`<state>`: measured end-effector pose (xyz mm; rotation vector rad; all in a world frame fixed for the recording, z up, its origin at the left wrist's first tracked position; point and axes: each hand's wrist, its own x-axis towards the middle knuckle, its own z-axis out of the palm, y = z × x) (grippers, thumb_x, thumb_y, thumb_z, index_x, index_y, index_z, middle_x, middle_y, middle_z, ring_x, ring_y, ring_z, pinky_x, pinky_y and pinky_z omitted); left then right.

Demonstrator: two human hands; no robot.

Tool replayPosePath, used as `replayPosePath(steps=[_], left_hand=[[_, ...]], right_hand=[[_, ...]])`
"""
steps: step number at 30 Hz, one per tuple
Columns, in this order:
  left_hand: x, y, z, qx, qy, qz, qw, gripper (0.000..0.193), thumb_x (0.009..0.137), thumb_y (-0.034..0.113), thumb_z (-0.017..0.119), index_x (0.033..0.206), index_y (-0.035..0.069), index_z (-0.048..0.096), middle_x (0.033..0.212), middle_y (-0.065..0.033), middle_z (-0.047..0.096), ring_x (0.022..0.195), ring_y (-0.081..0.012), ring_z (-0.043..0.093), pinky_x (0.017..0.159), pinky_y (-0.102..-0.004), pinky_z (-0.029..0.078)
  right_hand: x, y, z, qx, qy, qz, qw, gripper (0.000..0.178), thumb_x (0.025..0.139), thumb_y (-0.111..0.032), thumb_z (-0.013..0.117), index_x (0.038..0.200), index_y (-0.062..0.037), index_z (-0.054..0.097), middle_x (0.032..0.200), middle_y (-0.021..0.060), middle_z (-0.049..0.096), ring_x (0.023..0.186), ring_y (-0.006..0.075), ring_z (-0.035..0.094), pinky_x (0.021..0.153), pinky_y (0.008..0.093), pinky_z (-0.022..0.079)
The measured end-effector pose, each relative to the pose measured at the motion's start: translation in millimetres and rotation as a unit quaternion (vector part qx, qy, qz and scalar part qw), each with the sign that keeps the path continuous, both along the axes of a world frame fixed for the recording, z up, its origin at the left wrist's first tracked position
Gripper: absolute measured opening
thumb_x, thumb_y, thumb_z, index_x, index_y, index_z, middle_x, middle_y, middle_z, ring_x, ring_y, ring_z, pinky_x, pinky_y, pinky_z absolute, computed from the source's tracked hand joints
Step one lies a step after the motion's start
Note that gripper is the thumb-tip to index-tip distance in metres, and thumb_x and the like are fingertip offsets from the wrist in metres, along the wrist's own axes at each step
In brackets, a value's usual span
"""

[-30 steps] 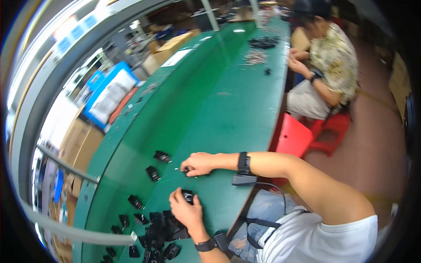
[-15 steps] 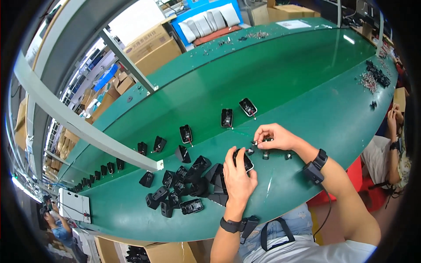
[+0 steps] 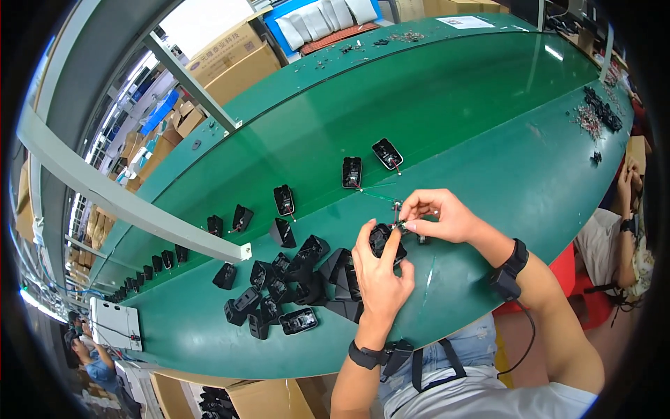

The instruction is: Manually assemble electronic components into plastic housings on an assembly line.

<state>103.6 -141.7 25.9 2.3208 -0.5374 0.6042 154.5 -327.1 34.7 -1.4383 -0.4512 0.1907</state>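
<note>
My left hand (image 3: 382,279) grips a black plastic housing (image 3: 379,241), its open side turned up, fingers and thumb on its two sides. At the housing's upper right edge, my right hand (image 3: 445,218) pinches a small dark part (image 3: 401,225) between thumb and fingers; its exact kind is too small to make out. Another small part (image 3: 421,239) lies partly hidden below the right hand. Left of my left hand is a pile of similar black housings (image 3: 299,320), some tipped on their sides. Both wrists wear black straps with small boxes.
Housings with short wires stand in a row on the green belt (image 3: 352,172). A grey metal post (image 3: 139,209) slants over the bench at left. Loose small parts (image 3: 590,122) lie at far right, near another person's hands (image 3: 630,180). Cartons (image 3: 241,73) stand behind the belt.
My right hand has come in against the housing's edge with the small part pinched. The left hand still holds the housing, now tilted more open upward. The whole view has shifted slightly.
</note>
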Motion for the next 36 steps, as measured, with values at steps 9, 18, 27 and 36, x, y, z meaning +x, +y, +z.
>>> replayPosePath(steps=[9, 18, 27, 36], left_hand=[[-1.1, 1.2, 4.6, -0.043, -0.027, -0.01, 0.999, 0.052, 0.067, 0.0, 0.066, 0.119, 0.004, 0.062, 0.134, -0.0272, 0.042, 0.118, -0.0451, 0.05, 0.097, -0.0469, 0.045], [1.5, -2.0, 6.9, -0.15, -0.021, -0.023, 0.988, 0.073, 0.068, -0.006, 0.068, 0.136, 0.0, 0.041, 0.139, -0.0235, 0.043, 0.127, -0.0393, 0.048, 0.105, -0.0431, 0.04], [2.5, -2.2, 5.7, -0.309, 0.06, -0.081, 0.946, 0.078, 0.07, -0.01, 0.064, 0.14, -0.001, 0.03, 0.144, -0.0187, 0.041, 0.128, -0.0274, 0.048, 0.106, -0.0374, 0.041], [3.6, -1.0, 3.8, -0.343, 0.047, -0.09, 0.934, 0.079, 0.064, -0.01, 0.056, 0.137, 0.0, 0.029, 0.142, -0.0246, 0.043, 0.128, -0.0324, 0.049, 0.105, -0.0369, 0.041]], right_hand=[[-9.8, 6.2, 13.2, -0.151, -0.211, -0.142, 0.955, 0.011, 0.082, -0.009, 0.074, 0.088, -0.0019, 0.069, 0.083, 0.0041, 0.067, 0.074, 0.0115, 0.064, 0.066, 0.0239, 0.052], [-17.1, 19.7, 7.9, -0.102, -0.179, -0.16, 0.965, 0.011, 0.083, -0.007, 0.073, 0.088, -0.001, 0.065, 0.079, 0.0035, 0.066, 0.07, 0.013, 0.064, 0.064, 0.0254, 0.052], [-14.8, 18.9, -2.7, 0.087, 0.02, -0.051, 0.995, 0.018, 0.088, -0.002, 0.068, 0.105, 0.0031, 0.065, 0.099, 0.0063, 0.066, 0.091, 0.0118, 0.063, 0.081, 0.0262, 0.054], [-19.0, 25.5, -1.0, 0.078, -0.007, -0.087, 0.993, 0.018, 0.089, 0.0, 0.066, 0.107, 0.0032, 0.065, 0.102, 0.0063, 0.065, 0.094, 0.0109, 0.062, 0.086, 0.0259, 0.052]])
